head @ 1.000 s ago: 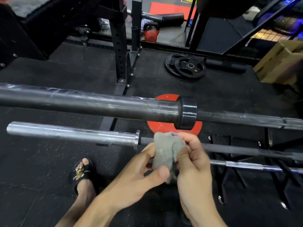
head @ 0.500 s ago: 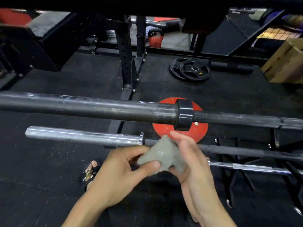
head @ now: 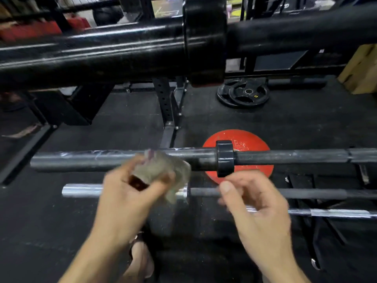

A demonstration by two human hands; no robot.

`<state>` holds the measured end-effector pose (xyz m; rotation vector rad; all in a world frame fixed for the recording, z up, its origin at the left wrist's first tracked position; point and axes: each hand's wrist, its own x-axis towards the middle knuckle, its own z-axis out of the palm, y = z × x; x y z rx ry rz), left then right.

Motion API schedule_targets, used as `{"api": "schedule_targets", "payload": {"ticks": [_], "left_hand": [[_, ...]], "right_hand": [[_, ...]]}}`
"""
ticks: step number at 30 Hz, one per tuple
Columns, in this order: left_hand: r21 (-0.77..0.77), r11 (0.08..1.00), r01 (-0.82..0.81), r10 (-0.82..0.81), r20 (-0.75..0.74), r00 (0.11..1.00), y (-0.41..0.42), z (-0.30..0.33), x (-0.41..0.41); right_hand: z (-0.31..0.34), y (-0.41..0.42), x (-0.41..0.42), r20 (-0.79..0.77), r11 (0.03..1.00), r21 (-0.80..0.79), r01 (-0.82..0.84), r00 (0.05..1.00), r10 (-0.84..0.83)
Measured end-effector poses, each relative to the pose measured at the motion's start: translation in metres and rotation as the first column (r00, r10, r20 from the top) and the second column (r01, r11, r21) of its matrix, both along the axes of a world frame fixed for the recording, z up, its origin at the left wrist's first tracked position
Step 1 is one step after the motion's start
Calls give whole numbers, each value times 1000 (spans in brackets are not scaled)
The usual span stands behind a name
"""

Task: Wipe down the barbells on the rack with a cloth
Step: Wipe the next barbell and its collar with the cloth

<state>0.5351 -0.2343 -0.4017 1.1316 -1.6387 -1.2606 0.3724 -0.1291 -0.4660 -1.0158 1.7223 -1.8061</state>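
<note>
My left hand (head: 130,193) grips a crumpled grey cloth (head: 163,170), held just in front of the sleeve of a dark barbell (head: 85,161) that runs across the middle of the view. My right hand (head: 255,203) hangs to the right with loosely curled fingers and holds nothing. Below lies a barbell with a chrome sleeve (head: 81,190) and a black shaft, and lower still a thin silver bar (head: 336,213). A thick black barbell (head: 102,50) crosses the top of the view, very close to the camera. Both hands are blurred by motion.
A red weight plate (head: 244,139) lies flat on the black rubber floor behind the dark bar. Black plates (head: 242,94) lie farther back. A perforated black rack upright (head: 165,103) stands at centre. A cardboard box (head: 361,72) sits at the right edge. My sandalled foot (head: 140,260) is below.
My right hand has let go of the cloth and moved right. The left hand has carried the cloth up to the dark bar. The view tilted up, bringing a thick black bar into the top.
</note>
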Motion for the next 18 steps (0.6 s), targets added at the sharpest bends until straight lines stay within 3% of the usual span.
{"api": "schedule_targets", "payload": {"ticks": [2,4,6,9,11,16,18], "left_hand": [[-106,994,39,-23,148,989,-21,23,0],[-143,986,81,-33,306,951,-34,35,-3],[-266,956,124,21,483,875,-43,37,-7],[-540,801,259,229,676,701,-47,34,-20],[-593,744,308,290,702,650,-45,28,-37],[-462,784,415,65,726,684,-28,-5,-61],[-505,743,440,72,713,698,-21,-17,-54]], "right_hand": [[4,-4,-16,-382,988,-22,155,911,-152],[3,-15,-30,-604,982,101,162,794,-69],[0,-26,-36,-711,940,289,180,698,85],[-2,-37,-35,-742,915,348,204,656,136],[-3,-37,-35,-731,934,299,195,676,93],[-8,-30,-42,-683,981,170,89,729,53],[-8,-30,-44,-694,978,196,63,714,93]]}}
